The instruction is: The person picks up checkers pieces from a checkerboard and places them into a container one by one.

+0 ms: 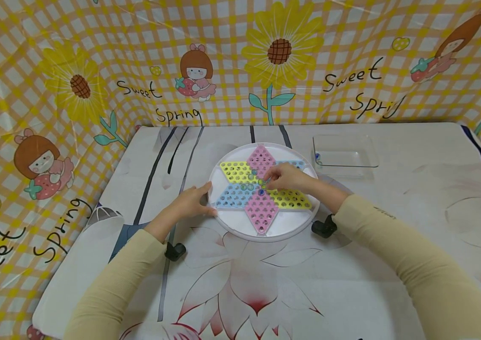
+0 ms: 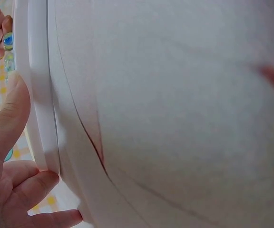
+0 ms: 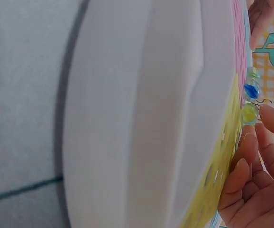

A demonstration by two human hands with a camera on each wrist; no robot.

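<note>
A round white Chinese checkers board with a pink, yellow and blue star lies on the table. My left hand holds its left rim, with the thumb over the edge and the other fingers lower at the side. Over the star's middle, my right hand pinches a yellow-green glass marble at its fingertips, close to the holes. Several more glass marbles sit around the centre, among them a blue one and clear greenish ones.
A clear rectangular container stands behind the board to the right, with a blue marble in its left end. The table has a flower-printed cover. A checked cloth hangs behind and at the left.
</note>
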